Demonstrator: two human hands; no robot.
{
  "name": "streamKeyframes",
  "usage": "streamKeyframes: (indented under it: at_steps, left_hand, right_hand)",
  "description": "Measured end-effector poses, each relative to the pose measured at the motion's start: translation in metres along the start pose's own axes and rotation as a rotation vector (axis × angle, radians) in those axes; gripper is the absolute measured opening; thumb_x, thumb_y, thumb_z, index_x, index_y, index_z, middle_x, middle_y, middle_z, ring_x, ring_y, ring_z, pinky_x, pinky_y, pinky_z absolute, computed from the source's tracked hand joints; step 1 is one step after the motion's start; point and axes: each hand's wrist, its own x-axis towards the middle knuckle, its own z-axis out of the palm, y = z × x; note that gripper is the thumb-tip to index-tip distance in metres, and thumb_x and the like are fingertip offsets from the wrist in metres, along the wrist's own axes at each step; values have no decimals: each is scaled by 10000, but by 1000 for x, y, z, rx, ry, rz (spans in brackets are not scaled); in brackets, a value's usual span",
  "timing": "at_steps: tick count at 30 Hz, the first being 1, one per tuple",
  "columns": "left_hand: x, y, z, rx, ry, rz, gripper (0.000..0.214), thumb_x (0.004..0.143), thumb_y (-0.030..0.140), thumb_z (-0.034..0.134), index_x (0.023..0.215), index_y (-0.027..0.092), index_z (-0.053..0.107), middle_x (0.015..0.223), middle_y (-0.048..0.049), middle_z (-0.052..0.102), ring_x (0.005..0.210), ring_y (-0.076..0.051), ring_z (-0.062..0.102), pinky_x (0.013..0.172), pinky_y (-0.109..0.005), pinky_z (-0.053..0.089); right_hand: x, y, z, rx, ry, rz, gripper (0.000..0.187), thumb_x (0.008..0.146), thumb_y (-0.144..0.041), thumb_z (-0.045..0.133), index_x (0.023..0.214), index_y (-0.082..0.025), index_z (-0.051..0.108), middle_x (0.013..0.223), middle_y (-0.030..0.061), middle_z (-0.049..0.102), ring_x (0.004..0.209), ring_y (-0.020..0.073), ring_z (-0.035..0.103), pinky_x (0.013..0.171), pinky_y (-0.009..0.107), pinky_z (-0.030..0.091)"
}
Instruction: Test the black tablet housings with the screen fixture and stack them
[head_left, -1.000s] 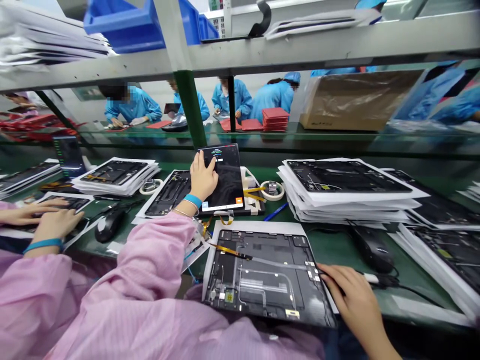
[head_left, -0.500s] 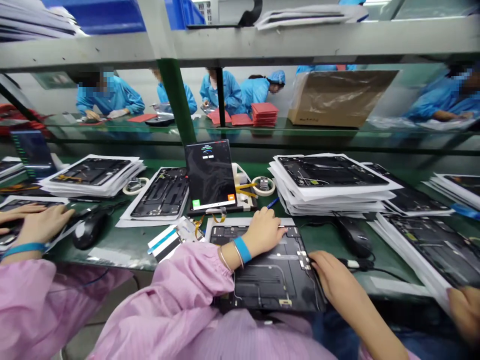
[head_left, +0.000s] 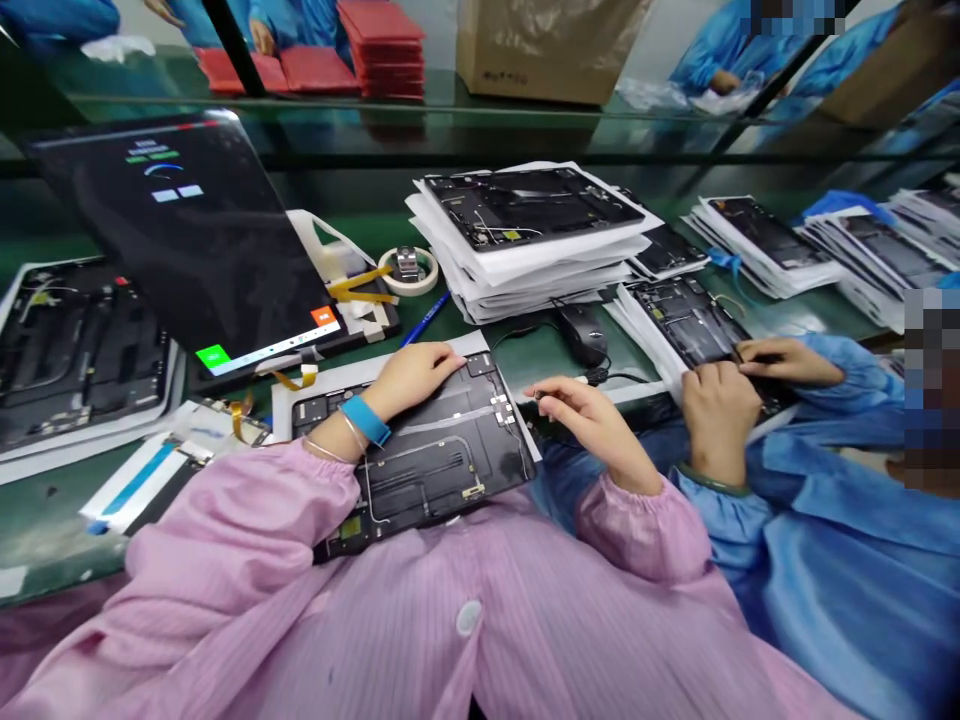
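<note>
My left hand (head_left: 421, 378), a blue band at its wrist, lies across the upper part of an opened black tablet housing (head_left: 442, 465), fingers stretched over it. The housing lies at the bench edge against my clothing, with white paper (head_left: 480, 345) under its far side. Just right of the housing, apart from it, my right hand (head_left: 592, 418) has thumb and fingertips pinched together. A small dark thing shows at those fingertips, too small to name. Beyond the housing to the left stands a lit tablet screen (head_left: 202, 240) with green and orange squares.
Tape roll (head_left: 420, 275), blue pen (head_left: 426, 318) and black mouse (head_left: 583, 335) lie beyond the housing. A stack of housings and paper (head_left: 525, 255) stands behind. At right, a co-worker's hands (head_left: 720, 410) work on another housing (head_left: 690, 320). Flat parts (head_left: 150, 475) lie left.
The view has swung right and down. My right hand has left the housing's right edge and is now raised beside it, fingertips pinched. My left hand stays on the housing.
</note>
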Motion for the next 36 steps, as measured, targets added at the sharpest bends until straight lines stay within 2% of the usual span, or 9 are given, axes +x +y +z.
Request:
streamKeyframes:
  at_steps: [3, 5, 10, 13, 18, 29, 32, 34, 36]
  left_hand:
    - [-1, 1, -1, 7, -3, -12, 414, 918, 508, 412, 806, 188, 651, 849, -56, 685, 764, -214, 591, 673, -302, 371]
    - [-1, 2, -1, 15, -5, -16, 413, 921, 505, 409, 804, 188, 647, 850, -56, 684, 766, -213, 590, 675, -299, 370]
    - [-1, 2, -1, 21, -10, -20, 406, 923, 499, 413, 803, 185, 640, 847, -59, 682, 765, -214, 591, 667, -303, 366]
    - [-1, 1, -1, 24, -11, -13, 404, 928, 497, 411, 795, 186, 632, 844, -56, 681, 766, -213, 591, 663, -305, 362]
    - [-2, 3, -2, 34, -9, -12, 392, 934, 483, 415, 789, 186, 625, 836, -51, 681, 755, -208, 589, 649, -301, 356]
    - [2, 12, 4, 68, 38, -40, 319, 942, 389, 481, 836, 161, 677, 875, -79, 703, 803, -225, 621, 718, -311, 432]
    - [-16, 25, -20, 60, 242, 28, 244, 898, 325, 585, 1014, 126, 668, 1053, -111, 691, 993, -239, 615, 892, -328, 452]
    - [-41, 21, -53, 25, 434, 53, 308, 922, 350, 555, 1128, 136, 635, 1146, -102, 669, 1066, -224, 599, 954, -326, 442]
    - [-74, 0, -93, -10, 616, -60, 350, 979, 389, 419, 1127, 161, 641, 1119, -78, 683, 1020, -199, 621, 920, -311, 468]
  right_hand:
    - [-2, 7, 3, 105, -6, 25, 226, 949, -326, 566, 1093, -181, 665, 982, 62, 679, 850, 176, 645, 763, 299, 522]
    - [-3, 12, 8, 116, 87, 10, 237, 905, -342, 642, 1082, -184, 638, 991, 62, 677, 879, 190, 657, 780, 314, 537]
    - [-6, 18, 16, -312, 241, -240, 109, 967, -251, 563, 952, -190, 652, 920, 54, 685, 867, 196, 643, 807, 343, 516]
    - [-5, 16, 15, -496, 200, -362, 160, 996, -219, 517, 975, -171, 668, 910, 67, 687, 853, 205, 597, 788, 352, 482]
    - [-3, 15, 12, -684, 151, -391, 171, 982, -252, 551, 949, -164, 694, 827, 58, 680, 838, 231, 531, 789, 382, 416]
    - [10, 19, 14, -634, 31, -392, 239, 1013, -249, 468, 985, -167, 691, 852, 69, 660, 864, 241, 509, 783, 381, 403]
    - [11, 30, 18, -603, 77, -392, 268, 1019, -275, 442, 993, -155, 679, 867, 89, 649, 849, 250, 520, 772, 388, 424]
    - [13, 40, 21, -583, 116, -393, 263, 1015, -293, 446, 1009, -165, 677, 874, 89, 645, 842, 253, 540, 766, 392, 433]
    - [16, 50, 21, -556, 131, -403, 251, 1005, -319, 467, 1014, -182, 678, 879, 80, 648, 839, 252, 561, 766, 394, 439]
